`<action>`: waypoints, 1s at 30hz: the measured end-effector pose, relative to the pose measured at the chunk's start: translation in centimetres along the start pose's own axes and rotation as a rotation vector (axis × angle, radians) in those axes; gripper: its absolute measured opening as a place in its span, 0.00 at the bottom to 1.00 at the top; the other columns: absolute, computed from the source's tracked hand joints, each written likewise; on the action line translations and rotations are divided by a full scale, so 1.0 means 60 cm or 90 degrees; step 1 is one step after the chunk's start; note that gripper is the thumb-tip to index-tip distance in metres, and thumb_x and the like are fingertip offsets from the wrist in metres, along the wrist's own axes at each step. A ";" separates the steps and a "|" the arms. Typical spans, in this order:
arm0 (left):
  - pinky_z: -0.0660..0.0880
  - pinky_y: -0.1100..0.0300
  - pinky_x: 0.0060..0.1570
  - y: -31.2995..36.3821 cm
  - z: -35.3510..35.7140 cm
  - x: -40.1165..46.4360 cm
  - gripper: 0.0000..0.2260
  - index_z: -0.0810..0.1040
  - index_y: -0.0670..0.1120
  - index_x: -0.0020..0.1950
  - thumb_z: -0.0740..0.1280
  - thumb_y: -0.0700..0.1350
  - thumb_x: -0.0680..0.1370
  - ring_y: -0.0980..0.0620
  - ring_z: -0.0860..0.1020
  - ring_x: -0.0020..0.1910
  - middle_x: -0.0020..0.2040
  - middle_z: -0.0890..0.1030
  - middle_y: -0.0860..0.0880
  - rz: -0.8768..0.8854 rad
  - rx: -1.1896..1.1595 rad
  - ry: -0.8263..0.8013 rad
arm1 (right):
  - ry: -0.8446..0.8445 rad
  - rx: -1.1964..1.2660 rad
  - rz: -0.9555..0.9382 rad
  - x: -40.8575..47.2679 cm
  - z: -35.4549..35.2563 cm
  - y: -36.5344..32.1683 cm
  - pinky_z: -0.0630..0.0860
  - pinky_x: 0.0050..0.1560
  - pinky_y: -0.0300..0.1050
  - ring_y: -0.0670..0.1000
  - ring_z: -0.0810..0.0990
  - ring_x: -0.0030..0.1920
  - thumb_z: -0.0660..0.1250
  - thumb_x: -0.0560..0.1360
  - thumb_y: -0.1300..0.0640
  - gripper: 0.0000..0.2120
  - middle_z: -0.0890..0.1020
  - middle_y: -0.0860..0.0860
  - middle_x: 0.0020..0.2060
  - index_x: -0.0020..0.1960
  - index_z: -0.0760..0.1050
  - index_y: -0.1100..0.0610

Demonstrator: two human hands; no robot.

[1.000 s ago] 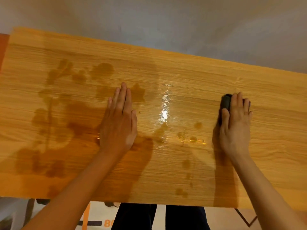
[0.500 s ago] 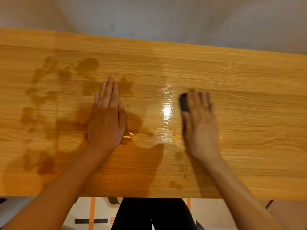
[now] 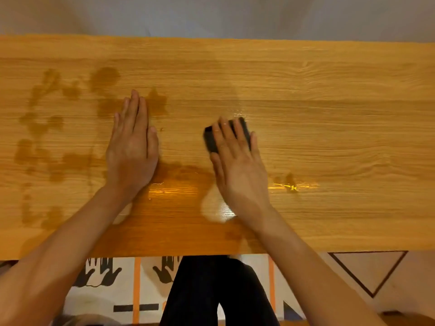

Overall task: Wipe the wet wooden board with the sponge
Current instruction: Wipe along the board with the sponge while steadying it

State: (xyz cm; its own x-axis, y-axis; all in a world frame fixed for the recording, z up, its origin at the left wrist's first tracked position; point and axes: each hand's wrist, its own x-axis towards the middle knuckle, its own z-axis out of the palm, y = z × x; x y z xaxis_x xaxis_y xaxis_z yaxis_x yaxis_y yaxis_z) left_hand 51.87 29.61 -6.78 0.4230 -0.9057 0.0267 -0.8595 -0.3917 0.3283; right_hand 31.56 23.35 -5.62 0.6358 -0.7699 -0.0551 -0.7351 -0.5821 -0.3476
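A long wooden board [image 3: 329,114] spans the view, with dark wet patches [image 3: 58,137] across its left half and shiny wet streaks near the middle. My right hand [image 3: 237,165] presses flat on a black sponge [image 3: 210,140] at the board's centre; only the sponge's left and far edges show past the fingers. My left hand [image 3: 133,147] lies flat and empty on the board, fingers together, a short way left of the sponge, at the edge of the wet patches.
A small puddle [image 3: 290,184] glints right of my right wrist. A grey wall [image 3: 211,15] runs behind the board's far edge. Below the near edge are my dark trousers [image 3: 211,290] and printed cardboard [image 3: 117,278] on the floor.
My right hand has slid the sponge leftward from the board's right part to its centre, close to my left hand. My left hand has stayed flat in place.
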 end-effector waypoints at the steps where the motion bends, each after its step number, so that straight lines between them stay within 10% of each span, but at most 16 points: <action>1: 0.43 0.56 0.80 -0.001 -0.001 -0.003 0.24 0.52 0.39 0.82 0.49 0.46 0.87 0.47 0.49 0.82 0.83 0.51 0.43 0.001 -0.005 -0.005 | 0.016 0.014 0.043 -0.022 -0.019 0.042 0.45 0.78 0.53 0.51 0.47 0.78 0.51 0.84 0.53 0.24 0.54 0.51 0.78 0.78 0.52 0.56; 7: 0.47 0.50 0.81 0.009 -0.018 -0.083 0.24 0.54 0.36 0.81 0.52 0.45 0.86 0.45 0.51 0.82 0.82 0.53 0.41 0.014 -0.058 0.001 | 0.036 0.045 0.218 -0.060 -0.088 0.179 0.45 0.77 0.58 0.51 0.45 0.78 0.48 0.84 0.53 0.23 0.52 0.50 0.78 0.78 0.53 0.55; 18: 0.48 0.49 0.81 -0.009 -0.004 -0.125 0.25 0.54 0.38 0.81 0.51 0.46 0.86 0.46 0.51 0.82 0.82 0.53 0.42 0.025 -0.017 -0.012 | -0.088 -0.010 -0.036 -0.216 -0.075 0.147 0.49 0.77 0.59 0.53 0.50 0.78 0.46 0.83 0.49 0.23 0.57 0.48 0.77 0.76 0.59 0.51; 25: 0.45 0.51 0.81 -0.017 -0.009 -0.124 0.27 0.50 0.41 0.82 0.46 0.51 0.86 0.50 0.46 0.83 0.83 0.49 0.45 0.015 -0.008 -0.047 | 0.057 0.084 0.145 -0.018 -0.064 0.119 0.44 0.77 0.56 0.55 0.49 0.78 0.50 0.84 0.53 0.21 0.59 0.51 0.77 0.76 0.60 0.55; 30: 0.46 0.50 0.81 -0.018 -0.005 -0.126 0.27 0.51 0.41 0.82 0.46 0.51 0.86 0.50 0.46 0.82 0.83 0.49 0.45 0.013 -0.006 -0.044 | -0.038 0.061 -0.039 -0.201 -0.048 0.065 0.45 0.77 0.54 0.54 0.53 0.77 0.52 0.83 0.53 0.21 0.62 0.50 0.75 0.74 0.63 0.55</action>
State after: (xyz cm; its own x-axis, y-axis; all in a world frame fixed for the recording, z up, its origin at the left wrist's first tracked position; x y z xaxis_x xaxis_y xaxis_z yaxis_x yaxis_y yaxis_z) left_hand 49.66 36.95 -7.05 0.3848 -0.9225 -0.0313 -0.8645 -0.3721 0.3379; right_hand 20.33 29.61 -3.61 0.6942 -0.7146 -0.0862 -0.6702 -0.5981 -0.4394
